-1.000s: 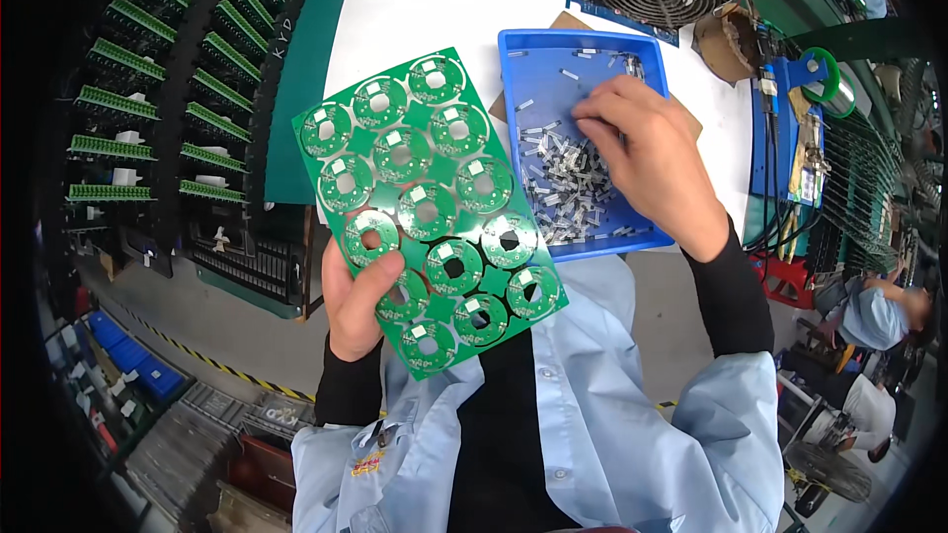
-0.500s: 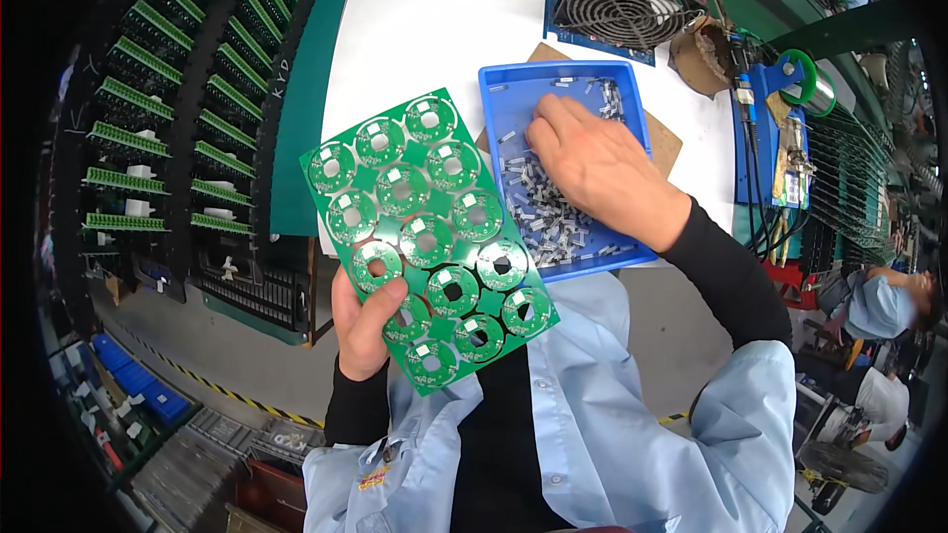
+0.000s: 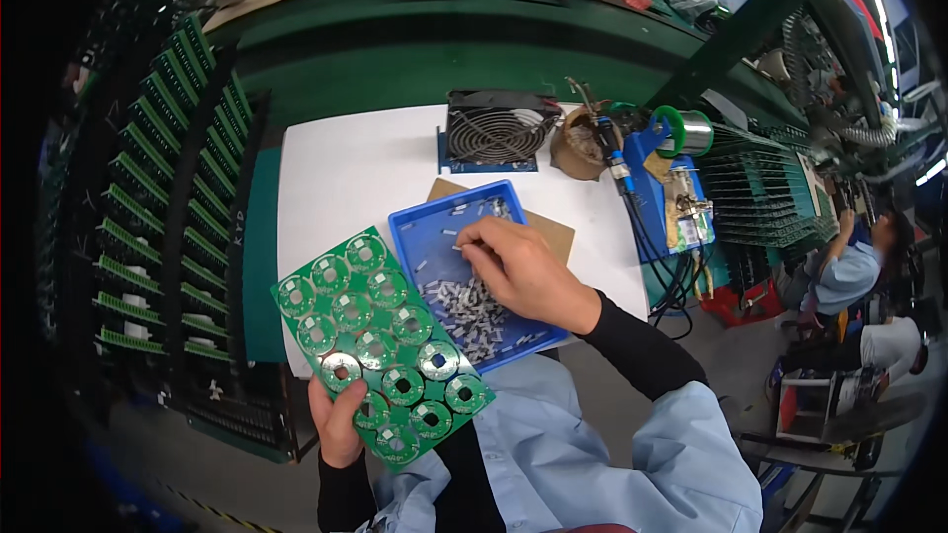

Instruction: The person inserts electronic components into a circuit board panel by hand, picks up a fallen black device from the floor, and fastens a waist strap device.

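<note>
My left hand (image 3: 339,422) grips the lower left edge of a green circuit board panel (image 3: 387,312), thumb on top. Several round boards with central holes make up the panel, most carrying a small white part. It is held tilted, overlapping the left side of a blue tray (image 3: 399,223). Inside the tray lies a heap of small white-and-silver components (image 3: 472,316), with a few scattered toward the far end. My right hand (image 3: 523,271) is over the tray, thumb and forefinger pinched together. A tiny pale piece shows at the fingertips, but whether they hold it is unclear.
Behind the tray stands a black fan (image 3: 499,128) with a wire guard. To its right are a brown round container (image 3: 581,146), a solder spool (image 3: 686,130) on a blue stand, and hanging cables. Racks of green boards (image 3: 148,227) rise at the left. Other people sit farther off.
The view has tilted up, so the bench's far side shows. My right fingers have drawn together into a pinch above the tray. My left hand keeps its hold on the panel.
</note>
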The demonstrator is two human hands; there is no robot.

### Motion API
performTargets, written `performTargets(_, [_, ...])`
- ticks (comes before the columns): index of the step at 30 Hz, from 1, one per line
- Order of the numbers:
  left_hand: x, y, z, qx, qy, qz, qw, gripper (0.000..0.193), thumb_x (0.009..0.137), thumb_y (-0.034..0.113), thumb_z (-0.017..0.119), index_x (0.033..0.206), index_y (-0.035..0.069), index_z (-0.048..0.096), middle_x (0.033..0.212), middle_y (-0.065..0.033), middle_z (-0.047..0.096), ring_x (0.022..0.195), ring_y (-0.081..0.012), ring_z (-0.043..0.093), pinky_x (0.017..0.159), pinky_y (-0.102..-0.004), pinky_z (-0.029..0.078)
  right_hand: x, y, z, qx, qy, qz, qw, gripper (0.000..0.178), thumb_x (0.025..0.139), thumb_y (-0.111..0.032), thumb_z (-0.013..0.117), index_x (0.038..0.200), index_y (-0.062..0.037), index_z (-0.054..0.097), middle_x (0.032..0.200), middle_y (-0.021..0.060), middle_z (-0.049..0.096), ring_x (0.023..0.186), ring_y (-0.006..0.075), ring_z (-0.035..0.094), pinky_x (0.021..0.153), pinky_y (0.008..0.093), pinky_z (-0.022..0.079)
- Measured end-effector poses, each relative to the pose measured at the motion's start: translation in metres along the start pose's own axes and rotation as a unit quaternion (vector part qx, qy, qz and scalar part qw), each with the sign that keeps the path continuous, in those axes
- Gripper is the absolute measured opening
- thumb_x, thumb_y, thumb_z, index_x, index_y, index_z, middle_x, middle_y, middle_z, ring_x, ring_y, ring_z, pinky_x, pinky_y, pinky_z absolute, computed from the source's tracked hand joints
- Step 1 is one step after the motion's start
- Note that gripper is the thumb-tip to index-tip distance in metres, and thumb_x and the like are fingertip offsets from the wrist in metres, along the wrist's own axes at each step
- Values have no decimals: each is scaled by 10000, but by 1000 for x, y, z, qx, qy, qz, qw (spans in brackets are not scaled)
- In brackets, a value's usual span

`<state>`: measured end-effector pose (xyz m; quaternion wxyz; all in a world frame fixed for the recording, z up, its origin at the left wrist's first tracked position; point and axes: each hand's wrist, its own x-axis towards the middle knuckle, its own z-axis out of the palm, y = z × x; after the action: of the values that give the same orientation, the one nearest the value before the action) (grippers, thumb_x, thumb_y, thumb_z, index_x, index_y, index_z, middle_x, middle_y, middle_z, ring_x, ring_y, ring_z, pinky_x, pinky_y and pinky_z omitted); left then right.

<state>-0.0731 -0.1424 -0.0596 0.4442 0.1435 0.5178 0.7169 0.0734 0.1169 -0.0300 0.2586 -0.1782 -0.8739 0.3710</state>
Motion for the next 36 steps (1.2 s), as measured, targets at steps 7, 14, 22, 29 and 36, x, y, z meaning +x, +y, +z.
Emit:
performTargets(7, [8, 1, 11, -3, -6, 4, 1000, 492, 858, 116, 620, 1304, -48, 494, 1154, -125, 623, 979, -188, 631, 828, -301, 505, -6, -6, -16, 77, -43, 35, 995, 113, 931, -7, 613, 1038, 27, 623, 941, 93, 630, 816, 173, 638, 695, 286, 515])
performTargets(14, [2, 2, 16, 9, -34, -4, 999, 479, 873, 109, 616, 1305, -60, 496, 1140, -135, 626, 894, -187, 646, 739, -295, 520, -18, -20, -9, 364, -27, 144, 920, 84, 957, 12, 596, 1010, 47, 650, 998, 74, 646, 873, 122, 640, 713, 233, 530])
performTargets(22, [6, -5, 36, 36, -115, -16, 993, 423, 907, 26, 577, 1319, -33, 501, 1124, -70, 629, 1012, -135, 592, 865, -298, 479, -15, -53, -8, 350, 4, 176, 920, 146, 938, 43, 613, 1080, 65, 639, 975, 102, 665, 814, 142, 670, 662, 222, 526])
performTargets(29, [9, -9, 43, 14, -154, -30, 987, 402, 919, 18, 530, 1315, -38, 484, 1055, -63, 633, 884, -84, 586, 747, -259, 482, -3, -59, 9, 227, -14, 97, 969, 113, 928, 65, 607, 1037, 69, 637, 948, 111, 655, 803, 144, 670, 665, 234, 534])
performTargets(36, [-1, -5, 46, 54, -170, -11, 984, 452, 906, 32, 528, 1345, -51, 462, 991, -65, 632, 825, -112, 564, 736, -287, 462, 7, -43, 16, 68, 9, -22, 997, 108, 866, 71, 641, 965, 40, 613, 958, 109, 634, 740, 173, 626, 668, 258, 504])
